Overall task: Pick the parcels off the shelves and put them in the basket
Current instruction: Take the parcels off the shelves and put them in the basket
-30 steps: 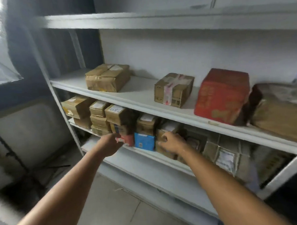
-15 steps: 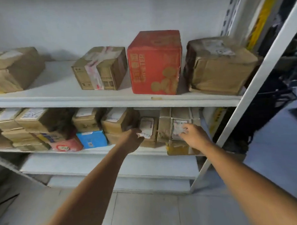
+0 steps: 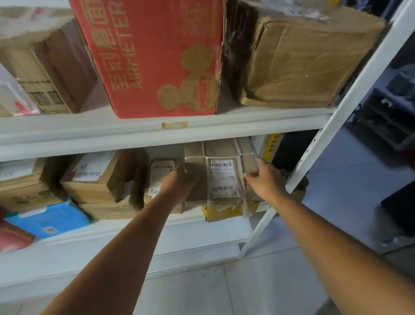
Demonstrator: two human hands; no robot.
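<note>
On the lower shelf [image 3: 133,234], both the left hand [image 3: 179,187] and right hand [image 3: 265,179] were clamped around the sides of a taped brown parcel [image 3: 223,178], whose loose, torn tape could snag the yellow box [image 3: 223,211] beneath.

Both hands, left hand [image 3: 179,187] and right hand [image 3: 265,179], clasp opposite sides of a taped brown parcel [image 3: 222,175] on the lower shelf [image 3: 133,228].
</note>
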